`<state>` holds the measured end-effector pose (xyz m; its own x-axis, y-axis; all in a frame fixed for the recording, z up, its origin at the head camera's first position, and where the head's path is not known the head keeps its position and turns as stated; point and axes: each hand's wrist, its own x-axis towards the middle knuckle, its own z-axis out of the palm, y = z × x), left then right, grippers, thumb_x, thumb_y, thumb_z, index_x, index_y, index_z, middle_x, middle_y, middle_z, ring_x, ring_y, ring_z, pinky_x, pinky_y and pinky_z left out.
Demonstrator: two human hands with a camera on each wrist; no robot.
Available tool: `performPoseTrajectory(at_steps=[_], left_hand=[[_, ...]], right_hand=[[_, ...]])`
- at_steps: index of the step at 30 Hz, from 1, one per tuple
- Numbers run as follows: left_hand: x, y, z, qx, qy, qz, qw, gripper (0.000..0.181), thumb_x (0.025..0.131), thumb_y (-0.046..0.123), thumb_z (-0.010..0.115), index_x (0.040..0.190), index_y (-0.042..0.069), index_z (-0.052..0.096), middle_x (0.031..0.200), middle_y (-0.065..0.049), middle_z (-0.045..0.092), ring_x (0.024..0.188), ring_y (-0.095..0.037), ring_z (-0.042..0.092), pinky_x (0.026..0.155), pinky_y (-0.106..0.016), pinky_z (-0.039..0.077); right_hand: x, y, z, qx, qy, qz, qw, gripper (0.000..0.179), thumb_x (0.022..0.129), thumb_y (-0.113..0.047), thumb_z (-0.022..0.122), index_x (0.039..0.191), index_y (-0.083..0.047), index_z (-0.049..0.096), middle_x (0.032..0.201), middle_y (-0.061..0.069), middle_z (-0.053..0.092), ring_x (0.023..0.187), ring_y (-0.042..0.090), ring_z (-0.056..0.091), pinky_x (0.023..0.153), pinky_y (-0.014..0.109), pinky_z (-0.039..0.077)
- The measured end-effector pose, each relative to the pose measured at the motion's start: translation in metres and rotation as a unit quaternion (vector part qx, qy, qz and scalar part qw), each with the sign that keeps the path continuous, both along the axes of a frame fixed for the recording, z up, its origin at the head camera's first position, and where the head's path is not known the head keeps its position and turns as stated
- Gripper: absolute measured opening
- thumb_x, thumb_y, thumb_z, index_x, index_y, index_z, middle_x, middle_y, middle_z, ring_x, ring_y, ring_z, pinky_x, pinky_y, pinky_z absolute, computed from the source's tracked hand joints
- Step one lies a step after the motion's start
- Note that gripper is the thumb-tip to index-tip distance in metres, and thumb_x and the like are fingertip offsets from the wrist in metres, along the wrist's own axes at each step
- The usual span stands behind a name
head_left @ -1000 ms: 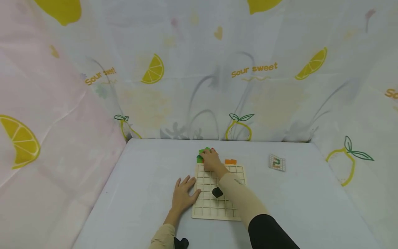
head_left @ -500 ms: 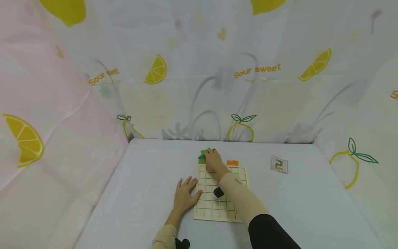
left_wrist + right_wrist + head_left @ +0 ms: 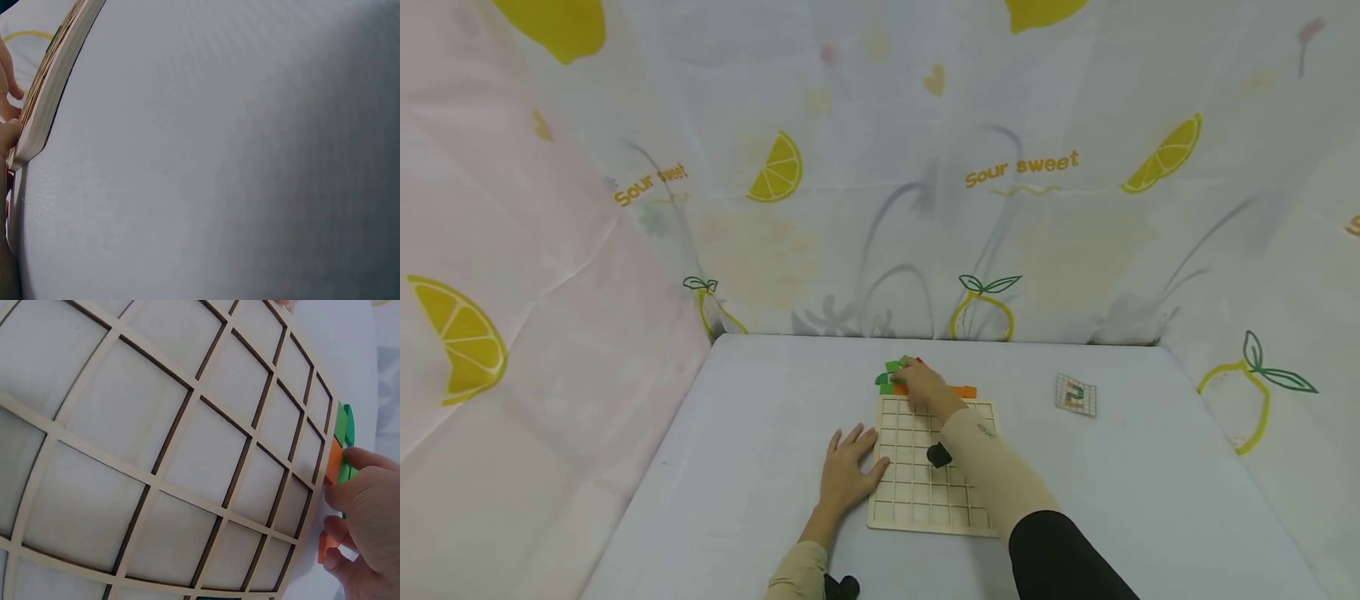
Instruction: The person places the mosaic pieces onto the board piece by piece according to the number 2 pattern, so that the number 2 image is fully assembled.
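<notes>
My left hand lies spread at the left edge of the wooden grid board, its thumb resting on the rim. In the left wrist view only the board's side and part of that hand show. My right hand reaches over the board's far edge to small coloured tiles. In the right wrist view its bent fingers touch an orange tile beside green tiles; whether they pinch it, I cannot tell. Another orange tile lies by the lower fingers.
Orange tiles lie behind the board, right of the right hand. A red tile peeks out beyond it. A small gridded pattern card lies on the white table at the right. Lemon-print cloth hangs behind.
My right hand has shifted slightly right, uncovering more of an orange tile beside the green ones. The left hand stays on the board's edge. The head view has shifted slightly.
</notes>
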<state>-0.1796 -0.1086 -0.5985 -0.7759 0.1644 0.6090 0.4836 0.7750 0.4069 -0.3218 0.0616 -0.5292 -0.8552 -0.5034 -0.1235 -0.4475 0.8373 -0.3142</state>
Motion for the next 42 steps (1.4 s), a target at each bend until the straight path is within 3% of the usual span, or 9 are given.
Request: performPoseTrajectory(at_steps=[4, 7, 10, 14, 19, 25, 28, 35, 42], left_hand=[[0.000, 0.002, -0.002, -0.003, -0.036, -0.001, 0.9994, 0.047, 0.075, 0.031, 0.072, 0.110, 0.001, 0.068, 0.110, -0.012, 0.069, 0.111, -0.033, 0.060, 0.101, -0.060, 0.034], [0.000, 0.002, 0.000, -0.008, -0.057, 0.004, 0.9983, 0.047, 0.075, 0.031, 0.072, 0.112, 0.002, 0.068, 0.113, -0.011, 0.068, 0.113, -0.031, 0.059, 0.103, -0.058, 0.033], [0.000, 0.003, 0.001, -0.013, -0.068, 0.008, 0.9976, 0.048, 0.076, 0.032, 0.071, 0.113, 0.003, 0.067, 0.114, -0.010, 0.067, 0.115, -0.031, 0.058, 0.105, -0.057, 0.032], [-0.001, 0.003, 0.003, -0.013, -0.065, 0.008, 0.9978, 0.047, 0.077, 0.033, 0.070, 0.113, 0.003, 0.067, 0.114, -0.010, 0.067, 0.115, -0.031, 0.058, 0.104, -0.057, 0.033], [-0.002, 0.003, 0.005, -0.012, -0.056, 0.005, 0.9983, 0.047, 0.076, 0.032, 0.071, 0.112, 0.002, 0.068, 0.113, -0.010, 0.068, 0.114, -0.031, 0.058, 0.104, -0.058, 0.033], [-0.003, 0.001, 0.005, -0.020, -0.068, 0.007, 0.9975, 0.047, 0.077, 0.033, 0.070, 0.114, 0.003, 0.067, 0.115, -0.010, 0.067, 0.116, -0.030, 0.057, 0.105, -0.057, 0.032], [-0.002, 0.000, 0.006, -0.020, -0.068, 0.011, 0.9974, 0.048, 0.077, 0.033, 0.071, 0.114, 0.003, 0.067, 0.115, -0.010, 0.067, 0.116, -0.030, 0.057, 0.105, -0.057, 0.032], [0.000, -0.002, 0.007, -0.014, -0.053, 0.009, 0.9985, 0.047, 0.075, 0.031, 0.072, 0.112, 0.001, 0.067, 0.113, -0.012, 0.068, 0.113, -0.033, 0.058, 0.102, -0.059, 0.034], [0.002, 0.000, 0.004, -0.011, -0.066, 0.010, 0.9977, 0.048, 0.077, 0.031, 0.071, 0.113, 0.001, 0.067, 0.114, -0.011, 0.067, 0.115, -0.031, 0.057, 0.104, -0.057, 0.032]], right_hand=[[0.000, 0.011, -0.002, -0.014, -0.004, -0.038, 0.9992, 0.032, 0.093, -0.004, 0.054, 0.123, -0.012, 0.062, 0.122, 0.016, 0.051, 0.106, 0.031, 0.057, 0.089, 0.041, 0.051], [0.002, 0.023, -0.002, -0.057, -0.024, -0.081, 0.9948, 0.030, 0.092, -0.006, 0.054, 0.121, -0.007, 0.060, 0.117, 0.019, 0.050, 0.095, 0.029, 0.056, 0.081, 0.039, 0.051], [0.004, 0.037, -0.002, -0.118, -0.047, -0.116, 0.9851, 0.035, 0.084, -0.003, 0.056, 0.119, 0.000, 0.059, 0.113, 0.022, 0.050, 0.085, 0.027, 0.049, 0.070, 0.037, 0.045], [0.004, 0.053, -0.005, -0.179, -0.035, -0.140, 0.9732, 0.039, 0.076, -0.002, 0.060, 0.114, 0.007, 0.059, 0.108, 0.023, 0.057, 0.082, 0.026, 0.048, 0.069, 0.035, 0.045], [0.004, 0.070, -0.007, -0.235, -0.022, -0.176, 0.9558, 0.037, 0.074, -0.004, 0.063, 0.108, 0.012, 0.062, 0.105, 0.024, 0.063, 0.090, 0.031, 0.059, 0.078, 0.040, 0.052], [0.008, 0.077, 0.001, -0.313, -0.041, -0.186, 0.9305, 0.033, 0.078, -0.002, 0.065, 0.108, 0.012, 0.062, 0.107, 0.026, 0.063, 0.090, 0.035, 0.062, 0.076, 0.040, 0.055], [0.016, 0.076, 0.005, -0.322, -0.037, -0.157, 0.9331, 0.033, 0.078, -0.004, 0.067, 0.107, 0.012, 0.063, 0.104, 0.025, 0.063, 0.083, 0.033, 0.062, 0.072, 0.038, 0.055], [0.044, 0.067, -0.005, -0.290, -0.025, -0.061, 0.9549, 0.032, 0.077, -0.002, 0.067, 0.108, 0.009, 0.065, 0.101, 0.021, 0.064, 0.069, 0.016, 0.053, 0.058, 0.024, 0.047], [0.063, 0.066, -0.013, -0.235, 0.032, 0.023, 0.9711, 0.029, 0.072, 0.001, 0.066, 0.100, 0.009, 0.068, 0.090, 0.016, 0.065, 0.071, 0.015, 0.049, 0.058, 0.020, 0.042]])
